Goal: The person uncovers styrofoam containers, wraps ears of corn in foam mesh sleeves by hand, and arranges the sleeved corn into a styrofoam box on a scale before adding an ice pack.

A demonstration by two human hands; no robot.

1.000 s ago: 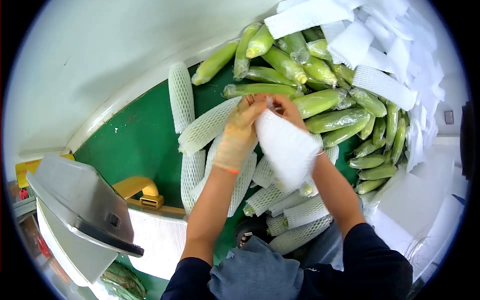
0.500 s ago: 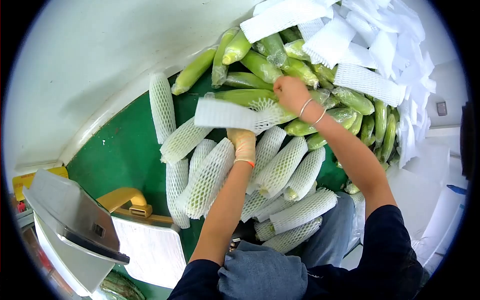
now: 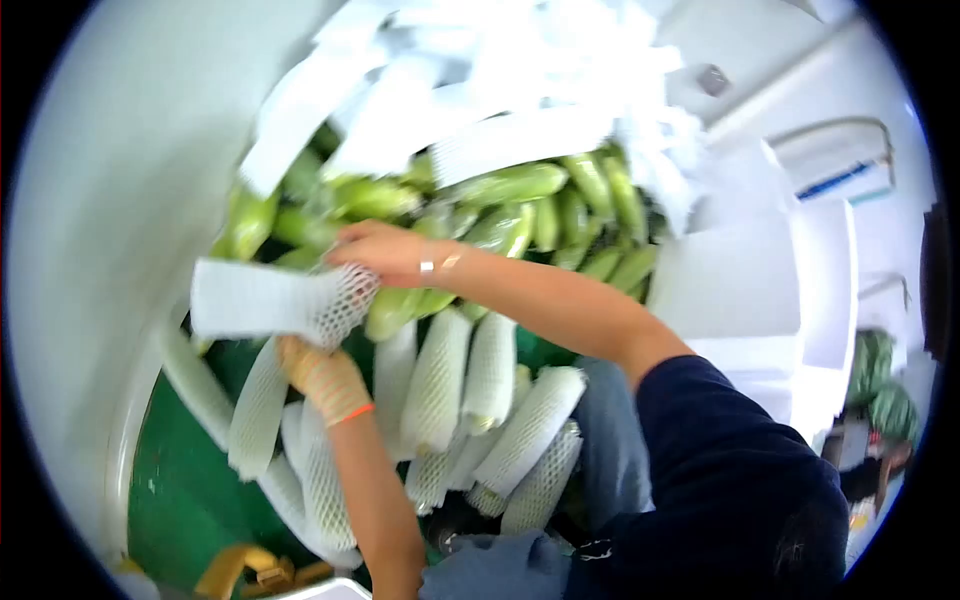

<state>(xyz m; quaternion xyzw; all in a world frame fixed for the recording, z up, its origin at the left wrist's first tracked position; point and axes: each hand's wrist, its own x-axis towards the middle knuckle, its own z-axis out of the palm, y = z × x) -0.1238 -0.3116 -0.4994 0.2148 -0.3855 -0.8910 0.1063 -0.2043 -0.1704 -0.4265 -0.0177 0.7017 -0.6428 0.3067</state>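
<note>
"On head cam, what've you got?"

"L hand, gloved, is under the white foam sleeve & gripping it; fingertips hidden, so can't tell exactly how far they're curled. R hand is at the sleeve's stretched mesh end, fingers bent; I can't tell what they've hold of."

"Nearby?"

"I see green corn just beyond R hand, w/ loose sleeves piled atop, & net-covered cobs either side of L hand."
</note>
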